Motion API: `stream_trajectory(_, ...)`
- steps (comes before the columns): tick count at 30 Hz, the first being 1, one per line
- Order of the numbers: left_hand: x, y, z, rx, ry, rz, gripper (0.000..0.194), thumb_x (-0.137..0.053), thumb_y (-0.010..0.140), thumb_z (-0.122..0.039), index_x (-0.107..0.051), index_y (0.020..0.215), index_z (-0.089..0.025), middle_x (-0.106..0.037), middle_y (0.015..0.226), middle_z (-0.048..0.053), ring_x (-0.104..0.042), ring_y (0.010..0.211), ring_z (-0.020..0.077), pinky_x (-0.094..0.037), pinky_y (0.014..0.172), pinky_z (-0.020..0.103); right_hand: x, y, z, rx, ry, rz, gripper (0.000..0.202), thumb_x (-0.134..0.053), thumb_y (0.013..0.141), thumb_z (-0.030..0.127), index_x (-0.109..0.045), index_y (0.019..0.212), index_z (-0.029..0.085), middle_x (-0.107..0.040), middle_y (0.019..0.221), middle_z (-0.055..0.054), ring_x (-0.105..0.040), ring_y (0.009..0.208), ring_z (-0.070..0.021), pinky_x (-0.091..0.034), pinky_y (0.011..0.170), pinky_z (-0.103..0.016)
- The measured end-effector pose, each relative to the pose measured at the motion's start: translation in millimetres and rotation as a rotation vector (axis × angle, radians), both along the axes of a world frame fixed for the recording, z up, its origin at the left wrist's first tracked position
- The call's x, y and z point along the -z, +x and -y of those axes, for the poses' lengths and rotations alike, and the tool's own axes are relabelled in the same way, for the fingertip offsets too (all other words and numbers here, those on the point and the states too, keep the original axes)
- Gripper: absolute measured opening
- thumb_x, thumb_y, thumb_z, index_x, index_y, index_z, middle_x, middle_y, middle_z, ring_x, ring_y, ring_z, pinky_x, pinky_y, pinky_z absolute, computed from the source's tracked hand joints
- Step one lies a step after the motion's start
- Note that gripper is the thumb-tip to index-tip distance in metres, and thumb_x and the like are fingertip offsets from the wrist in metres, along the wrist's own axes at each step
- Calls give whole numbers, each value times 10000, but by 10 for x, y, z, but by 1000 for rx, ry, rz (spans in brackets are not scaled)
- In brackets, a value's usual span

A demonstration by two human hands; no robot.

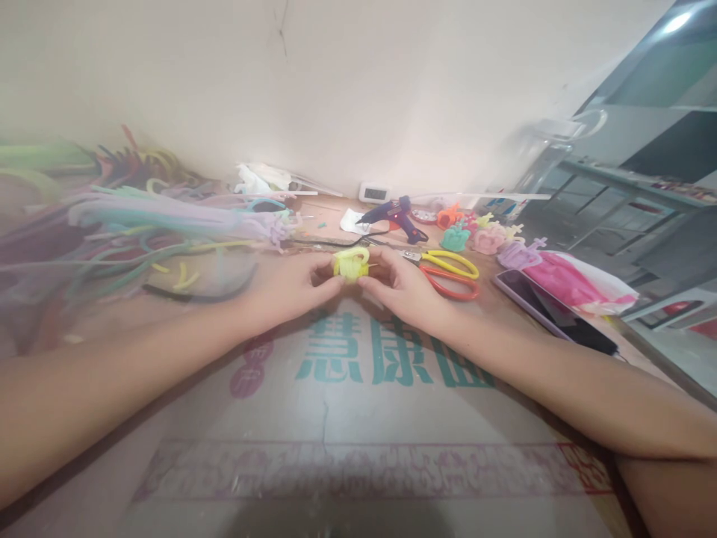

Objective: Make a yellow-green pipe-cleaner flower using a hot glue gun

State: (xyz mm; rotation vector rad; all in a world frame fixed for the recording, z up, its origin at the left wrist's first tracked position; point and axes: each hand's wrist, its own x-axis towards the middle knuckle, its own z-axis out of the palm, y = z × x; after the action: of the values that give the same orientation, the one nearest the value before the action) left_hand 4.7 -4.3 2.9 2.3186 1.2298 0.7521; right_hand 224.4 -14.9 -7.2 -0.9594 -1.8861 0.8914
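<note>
A small yellow bundle of bent pipe cleaner, with a loop on top, is pinched between both hands over the printed table sheet. My left hand closes on its left side with thumb and fingers. On its right side my right hand grips it the same way, thumb in front. The fingers behind the bundle are partly hidden. Just right of my right hand lie scissors with one yellow and one red handle. A dark blue glue gun rests behind the hands, near a white pad.
Bundles of pastel pipe cleaners cover the left side, smeared by motion. Several small coloured pipe-cleaner figures stand at right, near a phone and a pink-and-white packet. A small digital display stands against the wall.
</note>
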Motion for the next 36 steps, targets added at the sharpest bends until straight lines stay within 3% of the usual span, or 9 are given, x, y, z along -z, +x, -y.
stream_trajectory(9, -12, 24, 7, -69, -19, 74, 370, -563, 904, -556, -704, 976, -222, -747, 960, 45, -676, 888, 247, -550, 818, 373, 21, 28, -28, 37, 27, 19, 315, -595, 891, 200, -573, 1204, 227, -726, 1214, -73, -726, 1055, -209, -575, 961, -399)
stream_trajectory(14, 3, 41, 2, -43, -24, 244, 495, -647, 888, -497, -570, 1287, -214, -676, 1262, 85, -689, 1061, 240, -556, 943, 396, 23, 28, -14, 36, 60, 44, 331, -603, 897, 201, -591, 1227, 222, -740, 1181, -69, -720, 1071, -212, -566, 992, -408)
stream_trajectory(18, 39, 18, 0, 1, 29, 108, 571, -624, 912, -553, -537, 1405, -278, -668, 1359, 62, -670, 1157, 266, -497, 1062, 447, 21, 17, -10, 13, 18, 6, 306, -630, 907, 234, -604, 1212, 221, -725, 1246, -81, -710, 1127, -213, -557, 1035, -427)
stream_trajectory(21, 65, 8, -6, 13, -1, 80, 569, -604, 918, -567, -547, 1406, -280, -689, 1343, 60, -679, 1154, 271, -507, 1040, 435, -70, 58, -41, 4, -1, -22, 274, -653, 905, 262, -619, 1173, 219, -733, 1210, -81, -705, 1134, -215, -559, 1032, -432)
stream_trajectory(25, 88, 6, -23, 12, -7, 72, 571, -604, 909, -555, -561, 1401, -268, -663, 1395, 63, -650, 1228, 281, -501, 1051, 415, -354, 230, -127, 73, 49, 52, 212, -655, 909, 299, -671, 1095, 199, -744, 1127, -75, -706, 1079, -220, -543, 1021, -437)
stream_trajectory(27, 97, 4, -32, 7, 6, 44, 579, -603, 905, -555, -570, 1401, -257, -661, 1397, 68, -639, 1245, 288, -491, 1070, 417, -501, 346, -173, 117, 81, 168, 189, -647, 916, 327, -703, 1040, 195, -748, 1121, -72, -702, 1036, -225, -541, 980, -426)
stream_trajectory(30, 111, -1, -45, 1, 16, 20, 580, -590, 912, -552, -571, 1403, -242, -652, 1406, 80, -634, 1251, 295, -494, 1065, 420, -640, 496, -222, 181, 111, 526, 168, -638, 915, 314, -728, 1002, 201, -764, 1006, -59, -699, 903, -225, -523, 837, -375)
stream_trajectory(33, 120, -1, -54, -7, 18, 4, 579, -585, 914, -560, -575, 1398, -243, -648, 1407, 88, -624, 1262, 305, -501, 1047, 423, -666, 570, -230, 170, 123, 909, 165, -655, 913, 353, -725, 887, 207, -727, 776, -40, -636, 687, -198, -435, 666, -324)
stream_trajectory(36, 120, 3, -56, 7, 12, 19, 580, -579, 917, -563, -570, 1393, -232, -647, 1397, 94, -621, 1259, 298, -494, 1056, 423, -619, 567, -208, 161, 107, 1054, 190, -703, 884, 382, -713, 802, 210, -694, 701, -44, -584, 602, -189, -364, 591, -314)
